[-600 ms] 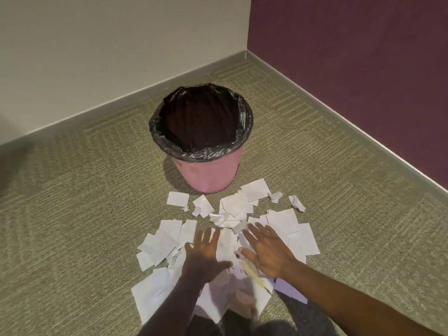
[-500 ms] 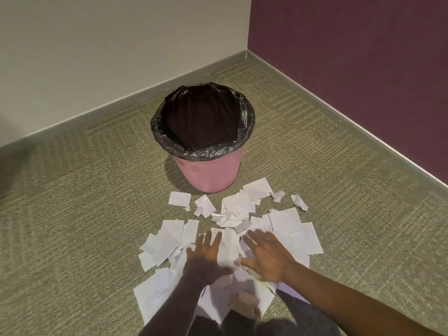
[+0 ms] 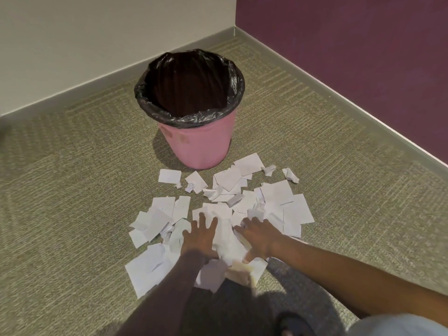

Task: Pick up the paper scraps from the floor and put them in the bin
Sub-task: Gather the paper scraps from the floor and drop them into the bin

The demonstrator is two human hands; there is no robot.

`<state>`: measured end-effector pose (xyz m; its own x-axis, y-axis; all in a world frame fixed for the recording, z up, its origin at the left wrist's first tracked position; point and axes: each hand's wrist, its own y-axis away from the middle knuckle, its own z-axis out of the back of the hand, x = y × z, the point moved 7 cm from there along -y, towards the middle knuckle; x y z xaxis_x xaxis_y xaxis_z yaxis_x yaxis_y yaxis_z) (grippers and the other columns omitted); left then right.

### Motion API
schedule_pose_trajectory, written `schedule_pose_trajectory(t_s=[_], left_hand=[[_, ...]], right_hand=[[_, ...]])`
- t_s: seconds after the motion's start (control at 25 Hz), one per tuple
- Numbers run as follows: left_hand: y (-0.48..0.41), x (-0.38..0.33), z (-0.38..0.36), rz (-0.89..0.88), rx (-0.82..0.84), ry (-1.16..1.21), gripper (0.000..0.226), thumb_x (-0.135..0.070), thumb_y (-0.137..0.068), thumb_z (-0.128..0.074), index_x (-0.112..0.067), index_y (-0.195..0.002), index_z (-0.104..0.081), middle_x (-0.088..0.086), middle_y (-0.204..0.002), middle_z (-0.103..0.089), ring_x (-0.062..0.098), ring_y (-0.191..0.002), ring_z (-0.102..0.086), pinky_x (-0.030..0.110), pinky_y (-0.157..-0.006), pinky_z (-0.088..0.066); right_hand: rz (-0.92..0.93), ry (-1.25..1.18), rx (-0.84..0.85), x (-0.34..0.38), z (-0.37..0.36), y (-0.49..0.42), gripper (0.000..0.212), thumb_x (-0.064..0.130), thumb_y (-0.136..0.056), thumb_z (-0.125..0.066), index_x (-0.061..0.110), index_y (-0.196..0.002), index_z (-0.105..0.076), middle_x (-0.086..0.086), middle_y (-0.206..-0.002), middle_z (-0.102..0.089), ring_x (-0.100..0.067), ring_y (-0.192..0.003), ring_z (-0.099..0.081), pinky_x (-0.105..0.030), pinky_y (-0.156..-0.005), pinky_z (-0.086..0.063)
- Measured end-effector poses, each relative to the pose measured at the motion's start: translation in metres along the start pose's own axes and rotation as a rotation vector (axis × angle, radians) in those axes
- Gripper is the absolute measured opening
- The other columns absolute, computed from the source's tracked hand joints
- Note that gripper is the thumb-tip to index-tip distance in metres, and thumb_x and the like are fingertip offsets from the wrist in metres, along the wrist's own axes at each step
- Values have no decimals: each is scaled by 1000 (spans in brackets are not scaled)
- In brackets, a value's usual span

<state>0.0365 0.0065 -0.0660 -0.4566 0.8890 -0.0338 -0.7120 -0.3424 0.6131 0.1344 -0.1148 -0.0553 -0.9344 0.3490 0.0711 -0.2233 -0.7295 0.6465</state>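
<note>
A pink bin with a black liner stands on the carpet, its mouth wide and dark inside. Several white paper scraps lie scattered in front of it, some flat, some crumpled. My left hand lies flat on the pile with fingers spread. My right hand rests beside it on the scraps, fingers bent and drawing paper inward, thumb stretched toward me. A bunched-up ridge of paper rises between the two hands.
Green-grey carpet surrounds the pile. A cream wall and a purple wall meet in a corner behind the bin, with a grey skirting board along both. My knee and a dark shoe show at the bottom right.
Both hands have slid back toward me over the pile, dragging scraps along and bunching paper between them. The right hand's fingers have curled more.
</note>
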Motion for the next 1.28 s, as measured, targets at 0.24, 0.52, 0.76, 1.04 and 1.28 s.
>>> schedule_pose_trajectory(t_s=[0.24, 0.52, 0.76, 1.04, 1.28], left_hand=[[-12, -5, 1, 6, -55, -37, 96, -44, -74, -78, -25, -146, -17, 24, -155, -9, 44, -139, -21, 55, -101, -38], [-19, 1, 8, -12, -144, 62, 63, -14, -80, -75, -22, -130, -38, 12, -136, -28, 31, -119, -44, 39, -83, -52], [-19, 4, 15, -4, -170, 82, 42, -8, -85, -67, -18, -124, -54, 11, -132, -37, 30, -120, -44, 38, -84, -50], [-11, 5, 51, 8, -295, -2, 30, -2, -92, -50, -13, -119, -55, 11, -118, -62, 31, -110, -62, 37, -87, -49], [5, 8, 89, -28, -331, 105, 25, -1, -88, -51, -13, -108, -60, 13, -113, -65, 35, -107, -62, 38, -83, -48]], right_hand=[[43, 148, -121, 10, -10, 14, 64, 8, -83, -69, 11, -140, -39, -19, -137, -44, -38, -118, -49, -47, -77, -53], [106, 262, -135, 25, -3, 8, 50, 4, -79, -71, 2, -125, -52, -16, -121, -52, -34, -109, -52, -42, -66, -47], [141, 243, -109, 23, 2, 4, 43, -4, -81, -63, 4, -122, -57, -15, -115, -61, -34, -107, -58, -41, -69, -48], [95, 19, -111, 11, 33, 12, 47, -6, -80, -59, 6, -125, -53, -19, -109, -64, -38, -96, -64, -33, -65, -33], [51, -153, -160, -6, 66, 16, 34, -4, -82, -54, 12, -112, -58, -17, -110, -63, -37, -96, -62, -31, -65, -29]])
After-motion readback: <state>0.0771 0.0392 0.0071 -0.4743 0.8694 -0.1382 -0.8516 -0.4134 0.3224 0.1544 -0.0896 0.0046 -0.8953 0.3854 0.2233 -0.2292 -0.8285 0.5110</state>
